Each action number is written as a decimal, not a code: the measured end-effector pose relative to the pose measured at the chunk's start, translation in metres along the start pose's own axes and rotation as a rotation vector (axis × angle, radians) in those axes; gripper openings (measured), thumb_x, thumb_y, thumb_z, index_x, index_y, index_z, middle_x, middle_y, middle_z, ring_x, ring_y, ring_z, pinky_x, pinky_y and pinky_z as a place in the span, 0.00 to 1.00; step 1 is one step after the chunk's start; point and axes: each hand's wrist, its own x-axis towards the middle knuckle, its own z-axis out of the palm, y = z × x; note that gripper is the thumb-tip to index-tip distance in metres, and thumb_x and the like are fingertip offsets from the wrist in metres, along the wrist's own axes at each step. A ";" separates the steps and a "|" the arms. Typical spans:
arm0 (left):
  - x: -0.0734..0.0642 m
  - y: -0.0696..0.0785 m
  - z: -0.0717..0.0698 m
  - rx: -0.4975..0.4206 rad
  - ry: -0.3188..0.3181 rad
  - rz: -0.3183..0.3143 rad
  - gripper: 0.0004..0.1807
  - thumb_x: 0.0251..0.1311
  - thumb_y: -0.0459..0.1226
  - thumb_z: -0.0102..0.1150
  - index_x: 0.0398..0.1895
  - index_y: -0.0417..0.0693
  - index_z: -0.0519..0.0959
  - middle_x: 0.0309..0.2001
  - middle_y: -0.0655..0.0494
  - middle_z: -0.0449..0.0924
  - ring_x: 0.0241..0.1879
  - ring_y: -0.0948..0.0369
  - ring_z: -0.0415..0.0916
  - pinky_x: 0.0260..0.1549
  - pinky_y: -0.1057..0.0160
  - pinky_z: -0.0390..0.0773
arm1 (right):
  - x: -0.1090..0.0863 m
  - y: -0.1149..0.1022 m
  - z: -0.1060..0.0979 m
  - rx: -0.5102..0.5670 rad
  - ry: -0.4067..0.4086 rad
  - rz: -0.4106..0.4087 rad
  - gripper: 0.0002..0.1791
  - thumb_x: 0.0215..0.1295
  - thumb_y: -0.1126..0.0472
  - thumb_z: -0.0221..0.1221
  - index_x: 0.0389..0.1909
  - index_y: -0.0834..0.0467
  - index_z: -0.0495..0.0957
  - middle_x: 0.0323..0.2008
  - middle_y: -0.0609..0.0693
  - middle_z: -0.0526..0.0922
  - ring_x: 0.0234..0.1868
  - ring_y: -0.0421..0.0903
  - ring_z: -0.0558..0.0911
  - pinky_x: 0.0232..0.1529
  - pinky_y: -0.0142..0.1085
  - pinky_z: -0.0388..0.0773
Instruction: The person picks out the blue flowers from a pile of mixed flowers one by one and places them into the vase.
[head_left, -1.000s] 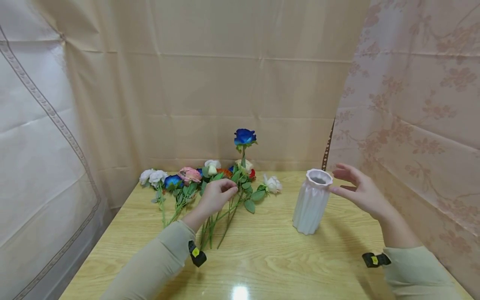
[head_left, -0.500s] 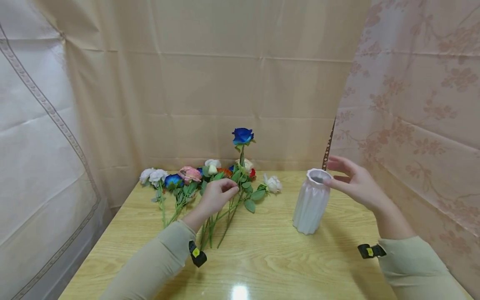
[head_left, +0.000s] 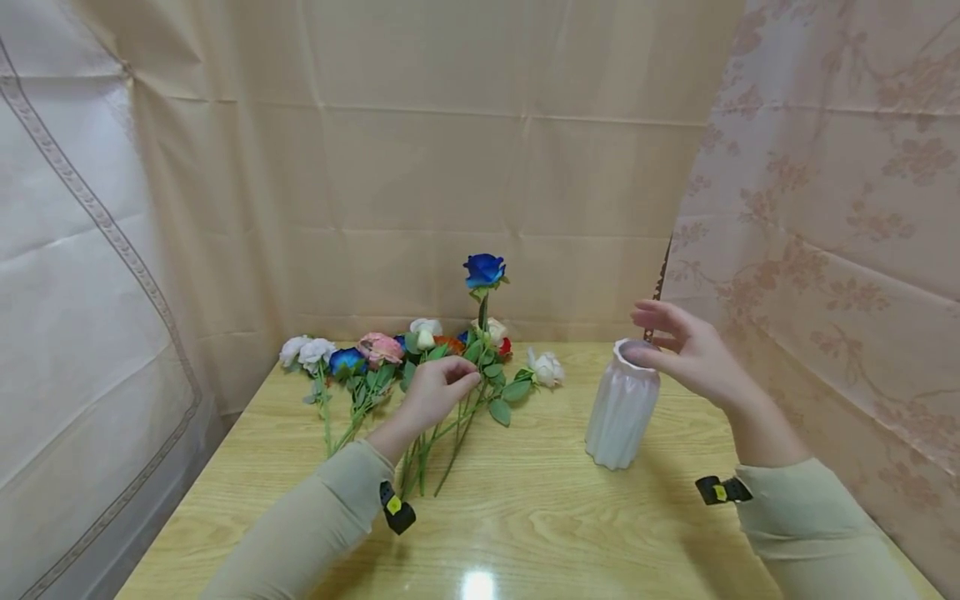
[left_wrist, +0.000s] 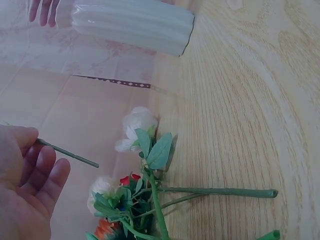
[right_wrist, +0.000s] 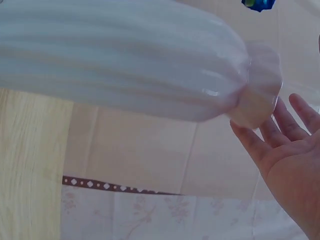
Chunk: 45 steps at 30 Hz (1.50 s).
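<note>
The left hand (head_left: 437,390) pinches the stem (left_wrist: 70,152) of a blue rose (head_left: 483,271) between thumb and finger. The bloom stands up at one o'clock from that hand, above the rest. The left wrist view shows only a short tail of stem past the fingertips, its end off the table (head_left: 540,517); a hold that low probably keeps the petals unpressed and the bottom of the stem exposed.

The other flowers (head_left: 380,347) lie at ten to twelve o'clock from the left hand, heads at the far edge and stems running toward six o'clock. Laid this way, the stem ends face the person, likely for easy picking. A white rose (head_left: 545,368) rests just short of three o'clock from the same hand, a little apart from the heap.

The white vase (head_left: 621,417) stands on its base, well apart from the left hand at three o'clock, mouth up and with no flower visible in it. The right hand (head_left: 693,350) is at its mouth, on the three o'clock side, fingers loosely spread and gripping nothing, perhaps there to steady the neck. Whether a fingertip touches the rim, I cannot tell.
</note>
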 end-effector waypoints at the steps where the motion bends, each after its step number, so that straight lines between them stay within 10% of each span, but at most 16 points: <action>1: 0.000 0.000 0.000 0.000 0.003 0.002 0.07 0.71 0.41 0.64 0.44 0.51 0.86 0.35 0.59 0.84 0.33 0.60 0.79 0.32 0.57 0.80 | 0.001 -0.001 0.002 0.008 0.001 -0.012 0.38 0.66 0.59 0.70 0.75 0.53 0.65 0.67 0.56 0.74 0.63 0.60 0.76 0.58 0.45 0.77; 25: 0.000 0.007 0.004 0.006 0.021 0.028 0.05 0.71 0.40 0.64 0.44 0.51 0.86 0.35 0.62 0.84 0.35 0.62 0.80 0.33 0.59 0.81 | 0.026 -0.029 0.047 0.087 -0.066 -0.063 0.38 0.64 0.55 0.72 0.73 0.53 0.68 0.67 0.55 0.74 0.68 0.61 0.71 0.63 0.67 0.66; 45: 0.000 0.006 0.010 -0.016 0.031 0.064 0.06 0.70 0.40 0.65 0.42 0.49 0.86 0.34 0.61 0.84 0.33 0.61 0.79 0.31 0.60 0.80 | 0.045 -0.036 0.091 0.110 -0.113 -0.199 0.37 0.62 0.57 0.73 0.71 0.55 0.70 0.64 0.52 0.77 0.65 0.53 0.75 0.65 0.53 0.70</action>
